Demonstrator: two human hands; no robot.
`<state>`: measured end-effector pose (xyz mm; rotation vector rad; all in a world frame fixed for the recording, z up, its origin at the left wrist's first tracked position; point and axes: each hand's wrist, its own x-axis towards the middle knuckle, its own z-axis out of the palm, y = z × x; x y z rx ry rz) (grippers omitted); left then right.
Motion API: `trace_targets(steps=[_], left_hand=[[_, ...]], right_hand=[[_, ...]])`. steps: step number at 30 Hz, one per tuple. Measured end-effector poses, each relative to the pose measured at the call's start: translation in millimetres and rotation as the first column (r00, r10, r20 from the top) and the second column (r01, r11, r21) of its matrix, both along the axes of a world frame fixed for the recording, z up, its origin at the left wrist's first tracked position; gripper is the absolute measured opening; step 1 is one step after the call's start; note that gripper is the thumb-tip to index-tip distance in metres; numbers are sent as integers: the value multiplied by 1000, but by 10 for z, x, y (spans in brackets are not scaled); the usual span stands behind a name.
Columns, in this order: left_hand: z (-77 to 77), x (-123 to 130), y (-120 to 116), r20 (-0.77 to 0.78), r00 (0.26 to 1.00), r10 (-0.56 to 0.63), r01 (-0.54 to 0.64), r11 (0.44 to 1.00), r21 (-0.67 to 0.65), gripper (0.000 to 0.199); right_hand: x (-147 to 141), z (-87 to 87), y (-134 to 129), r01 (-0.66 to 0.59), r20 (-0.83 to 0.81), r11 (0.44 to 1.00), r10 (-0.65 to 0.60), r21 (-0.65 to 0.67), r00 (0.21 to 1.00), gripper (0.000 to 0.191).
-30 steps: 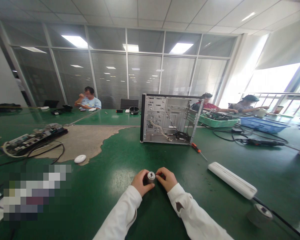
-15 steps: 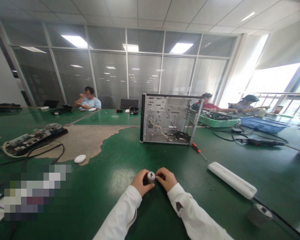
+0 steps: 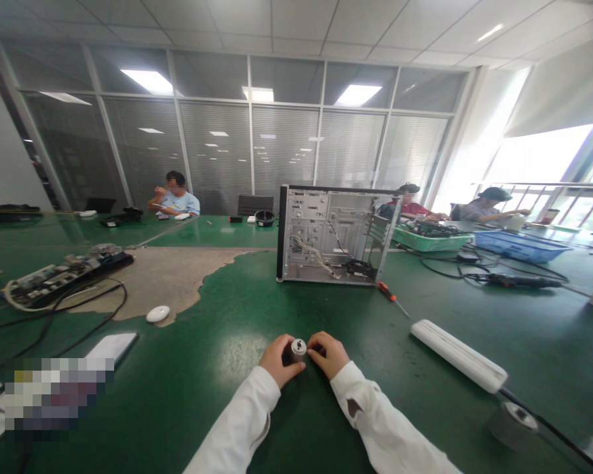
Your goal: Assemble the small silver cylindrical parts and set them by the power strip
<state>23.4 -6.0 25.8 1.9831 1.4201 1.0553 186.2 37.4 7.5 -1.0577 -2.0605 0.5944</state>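
My left hand (image 3: 279, 362) is wrapped round the side of a small grey metal cylinder (image 3: 298, 352), which stands upright on the green table. Its pale round top shows dark holes in the middle. Close against the right side of the cylinder is my right hand (image 3: 327, 354), thumb and fingertips pinched together. Whatever they pinch, if anything, is too small or hidden to make out. A second, similar cylinder (image 3: 514, 424) stands at the lower right, beside a black cable.
An open computer case (image 3: 333, 237) stands ahead, with an orange-handled screwdriver (image 3: 391, 296) at its right. A white power strip (image 3: 458, 354) lies to the right. Circuit boards (image 3: 69, 273) and cables lie left, near a white disc (image 3: 158, 314). Baskets and co-workers are farther back.
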Motion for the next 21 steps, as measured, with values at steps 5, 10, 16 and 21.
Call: trace_targets(steps=[5,10,16,21], left_hand=[[-5,0,4,-6,1000,2,-2,1000,-6,28],[-5,0,6,-10,1000,0,0,1000,-1,28],[-5,-4,8,-16,1000,3,-3,1000,-2,29],[-21,-7,11,-5,1000,-9,9,1000,0,29]], right_hand=[[-1,9,-3,0,8,1000,0,5,1000,7],[4,-9,6,-3,27,1000,2,19,1000,7],[3,-13,5,-9,32,1000,8,28,999,8],[2,2,0,-7,32,1000,7,22,999,8]])
